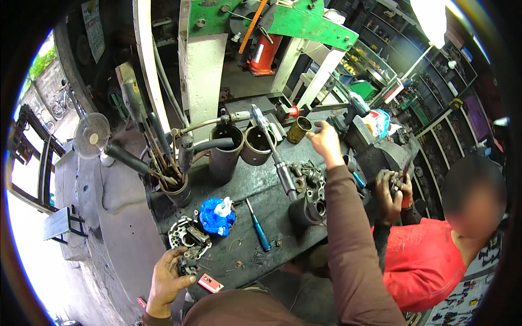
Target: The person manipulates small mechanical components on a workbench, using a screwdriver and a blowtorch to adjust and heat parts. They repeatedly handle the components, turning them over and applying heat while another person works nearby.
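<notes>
My left hand (166,282) is closed around a small dark metal part (187,266) at the bench's near left edge. Just beyond it lies a round cast metal housing (190,237), and beside it a small red-and-white box (210,283). My right arm stretches far across the bench. At its end my right hand (326,143) has curled fingers beside the rim of a grimy yellowish can (299,131); what they hold, if anything, is hidden. A screwdriver with a blue handle (261,234) lies between the two arms.
Dark cylinders (225,155) and a pot of tools (176,193) stand at the back left. A blue plastic bag (217,216) and a heap of metal parts (309,179) lie on the bench (239,190). At right, a person in red (418,261) handles a metal part.
</notes>
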Action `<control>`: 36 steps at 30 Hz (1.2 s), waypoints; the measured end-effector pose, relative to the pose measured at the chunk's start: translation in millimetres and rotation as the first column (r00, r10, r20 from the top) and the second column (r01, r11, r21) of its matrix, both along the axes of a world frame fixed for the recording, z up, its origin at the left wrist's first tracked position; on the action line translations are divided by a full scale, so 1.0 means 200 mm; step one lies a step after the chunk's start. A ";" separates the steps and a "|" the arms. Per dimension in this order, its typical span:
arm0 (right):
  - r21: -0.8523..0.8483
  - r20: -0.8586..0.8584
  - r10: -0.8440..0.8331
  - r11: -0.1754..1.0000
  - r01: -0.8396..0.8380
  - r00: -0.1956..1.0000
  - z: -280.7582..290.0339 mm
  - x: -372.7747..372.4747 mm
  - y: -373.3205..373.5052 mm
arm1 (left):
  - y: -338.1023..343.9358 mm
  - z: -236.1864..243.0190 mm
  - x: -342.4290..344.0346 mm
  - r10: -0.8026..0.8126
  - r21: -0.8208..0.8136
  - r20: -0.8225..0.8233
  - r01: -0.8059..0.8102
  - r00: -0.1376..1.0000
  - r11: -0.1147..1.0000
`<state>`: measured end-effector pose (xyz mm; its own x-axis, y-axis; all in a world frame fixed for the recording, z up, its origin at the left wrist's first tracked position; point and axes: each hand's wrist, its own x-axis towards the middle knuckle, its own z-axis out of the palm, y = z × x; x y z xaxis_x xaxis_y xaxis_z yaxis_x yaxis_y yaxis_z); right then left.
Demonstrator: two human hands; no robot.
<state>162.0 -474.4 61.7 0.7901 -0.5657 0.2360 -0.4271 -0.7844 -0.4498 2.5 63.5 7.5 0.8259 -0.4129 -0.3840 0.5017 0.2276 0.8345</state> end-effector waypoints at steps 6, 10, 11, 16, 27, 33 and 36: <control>-0.117 -0.084 0.026 0.993 -0.036 0.996 -0.48 0.44 -0.39 | 0.08 0.03 -0.15 0.162 0.042 -0.074 -0.159 0.984 0.986; -0.185 -0.120 -0.066 0.982 0.043 0.991 -0.56 0.63 -0.48 | 0.10 0.00 -0.25 0.371 0.145 -0.117 -0.354 0.921 0.924; -0.255 -0.076 -0.057 0.966 0.036 0.995 -0.59 0.64 -0.48 | 0.10 -0.02 -0.26 0.412 0.200 -0.101 -0.387 0.905 0.900; -0.240 -0.171 -0.149 0.965 0.105 0.974 -0.66 0.59 -0.49 | 0.09 -0.05 -0.23 0.476 0.201 -0.085 -0.453 0.875 0.868; -0.323 -0.221 0.145 0.922 -0.213 0.965 -0.79 0.64 -0.78 | 0.06 0.05 -0.08 0.401 0.189 0.104 -0.414 0.910 0.890; -0.101 -0.139 0.101 0.988 -0.115 0.985 -0.51 0.63 -0.74 | 0.05 0.03 -0.09 0.304 0.356 0.357 -0.429 0.883 0.830; -0.113 0.191 0.083 0.992 -0.062 0.978 0.02 0.41 -0.41 | 0.05 0.02 -0.08 0.288 0.406 0.499 -0.514 0.817 0.756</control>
<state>243.5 -557.2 65.3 0.7612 -0.4720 0.4447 -0.2794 -0.8576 -0.4318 -14.0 73.1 12.0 0.9872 0.1517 -0.0495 0.0760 -0.1741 0.9818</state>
